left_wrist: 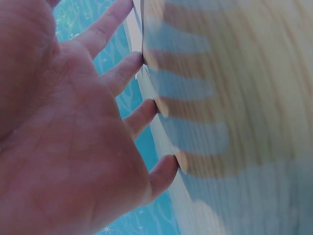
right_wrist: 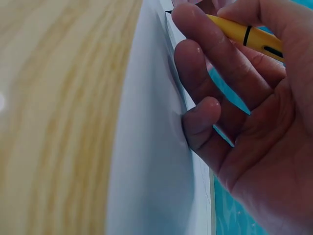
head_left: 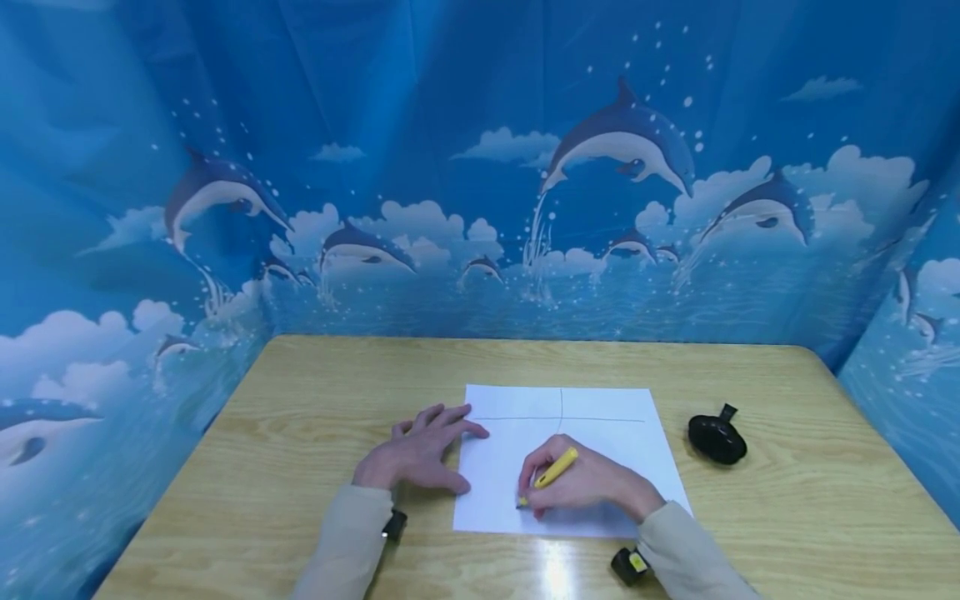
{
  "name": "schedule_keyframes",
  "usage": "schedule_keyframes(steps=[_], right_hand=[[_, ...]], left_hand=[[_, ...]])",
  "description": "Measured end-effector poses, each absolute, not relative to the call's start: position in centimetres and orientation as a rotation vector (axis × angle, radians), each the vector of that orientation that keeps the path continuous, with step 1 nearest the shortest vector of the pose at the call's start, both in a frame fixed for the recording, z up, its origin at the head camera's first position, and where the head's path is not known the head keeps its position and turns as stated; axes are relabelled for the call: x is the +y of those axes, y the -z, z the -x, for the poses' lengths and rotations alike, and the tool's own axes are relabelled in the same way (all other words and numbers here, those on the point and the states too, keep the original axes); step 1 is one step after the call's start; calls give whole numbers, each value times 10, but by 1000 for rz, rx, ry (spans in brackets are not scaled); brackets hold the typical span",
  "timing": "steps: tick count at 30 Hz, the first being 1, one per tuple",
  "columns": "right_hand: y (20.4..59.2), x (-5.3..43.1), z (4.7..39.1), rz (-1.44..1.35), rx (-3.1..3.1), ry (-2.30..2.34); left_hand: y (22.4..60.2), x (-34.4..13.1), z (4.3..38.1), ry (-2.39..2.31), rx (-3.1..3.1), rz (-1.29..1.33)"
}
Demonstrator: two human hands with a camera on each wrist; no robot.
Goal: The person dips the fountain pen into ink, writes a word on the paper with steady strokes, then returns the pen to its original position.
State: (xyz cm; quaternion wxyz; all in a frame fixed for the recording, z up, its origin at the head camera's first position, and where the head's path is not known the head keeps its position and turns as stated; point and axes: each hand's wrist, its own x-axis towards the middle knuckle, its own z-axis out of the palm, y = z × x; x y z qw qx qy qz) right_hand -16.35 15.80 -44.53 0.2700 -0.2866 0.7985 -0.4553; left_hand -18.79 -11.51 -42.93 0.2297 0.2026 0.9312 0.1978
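A white sheet of paper [head_left: 495,467] lies on the table, with one thin line across its upper part and another running down from its top edge. My right hand [head_left: 573,483] pinches a yellow pen [head_left: 557,468], its dark tip at the lower left part of the sheet. In the right wrist view the thumb and fingers close round the pen [right_wrist: 239,34] while the other fingers rest on the paper [right_wrist: 151,147]. My left hand [head_left: 423,450] lies with spread fingers at the sheet's left edge, its fingertips touching down in the left wrist view.
To the right of the paper sits a shiny black rounded object [head_left: 717,437] with a short tab. The wooden table [head_left: 330,392] reaches back to a blue dolphin-print curtain [head_left: 450,167]. Small black devices are on both wrists.
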Motion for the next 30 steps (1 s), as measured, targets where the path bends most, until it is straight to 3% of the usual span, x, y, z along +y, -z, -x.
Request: schedule_keyframes(steps=[19,30], right_hand=[[447,146,161,825,2085,1244],[443,163,163,839,2187,1351]], left_hand=[[429,-116,186,-562,2564,-592],[429,-116,187,-557,2566,-578]])
